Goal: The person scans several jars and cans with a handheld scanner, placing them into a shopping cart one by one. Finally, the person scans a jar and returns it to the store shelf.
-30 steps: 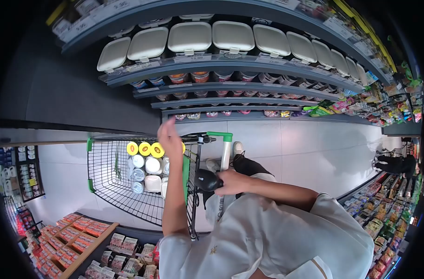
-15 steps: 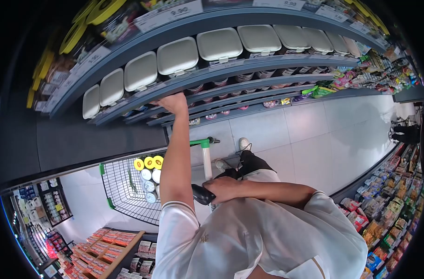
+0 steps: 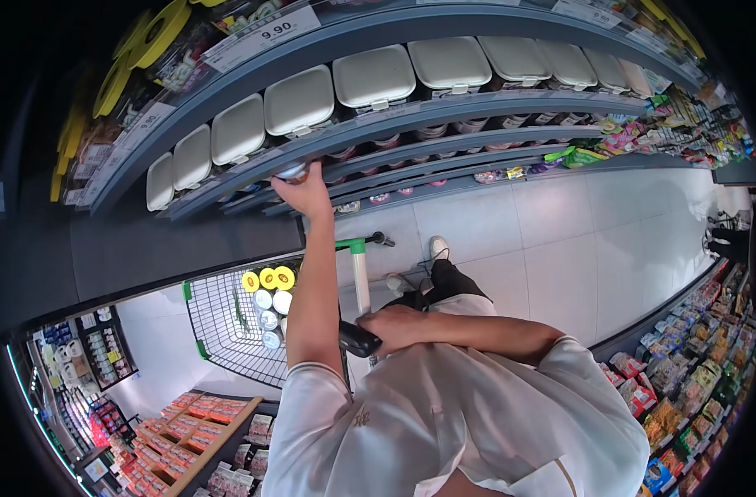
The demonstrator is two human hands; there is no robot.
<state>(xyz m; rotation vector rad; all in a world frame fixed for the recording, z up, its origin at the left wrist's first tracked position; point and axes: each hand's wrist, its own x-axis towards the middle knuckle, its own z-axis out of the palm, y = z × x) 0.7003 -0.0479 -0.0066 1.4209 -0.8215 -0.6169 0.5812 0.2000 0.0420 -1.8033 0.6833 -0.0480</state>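
Head view, left to right: one black-framed display rack (image 3: 106,352), lower left, stocked with small goods; yellow-lidded tubs (image 3: 150,41) on the upper shelf, price cards (image 3: 262,35) along its edge, one reading 9.90; orange packets (image 3: 179,431) in rows on a wood-edged stand, below the cart; pale-lidded boxes (image 3: 299,101), rounded rectangles, in a curving row on the next shelf down, each with a front tab where visible; wire shopping cart (image 3: 216,311), green corner pieces, beside the shelving; in it, yellow-lidded jars (image 3: 268,277) along the shelf side, with silver- and white-lidded containers (image 3: 268,320) next to them, partly covered by the left forearm; left hand (image 3: 306,196), arm extended, thumb and fingers clamped around a round container (image 3: 293,173), which sits at the shelving just beneath the row of boxes, its label too small to read; cart handle (image 3: 361,277), a pale bar with a green fitting; right hand (image 3: 398,325), forearm across the body, fingers closed on a black object (image 3: 359,339) at the handle; two pale shoes (image 3: 438,247) on grey floor tiles (image 3: 560,240); assorted bagged goods (image 3: 684,373), far right.
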